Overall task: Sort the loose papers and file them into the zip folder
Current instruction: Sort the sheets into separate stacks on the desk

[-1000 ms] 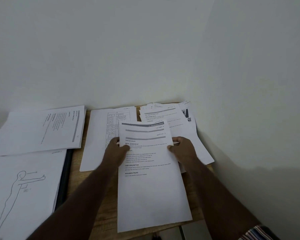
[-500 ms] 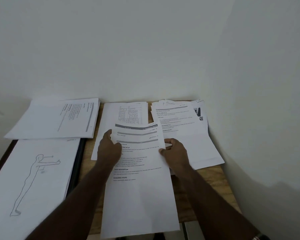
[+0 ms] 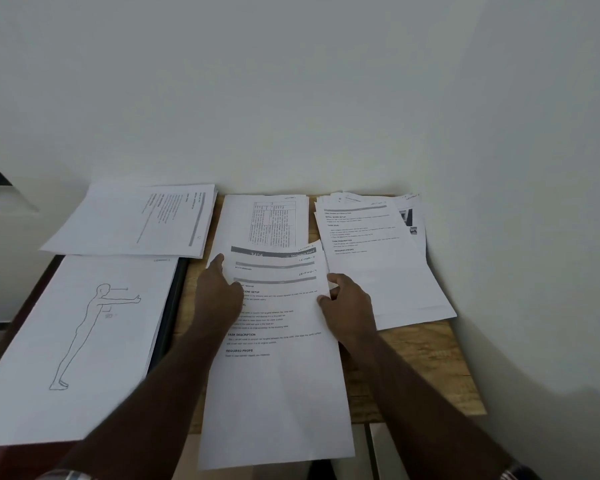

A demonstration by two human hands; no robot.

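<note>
A small bunch of papers (image 3: 278,358) (fanned at the top) sits in the middle of the wooden table (image 3: 426,368). The left hand (image 3: 219,292) and right hand (image 3: 347,303) pinch its sides. More piles lie around it.

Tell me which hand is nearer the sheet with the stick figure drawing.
Left. The left hand holds the middle papers beside the figure sheet; the right hand is farther away.
</note>
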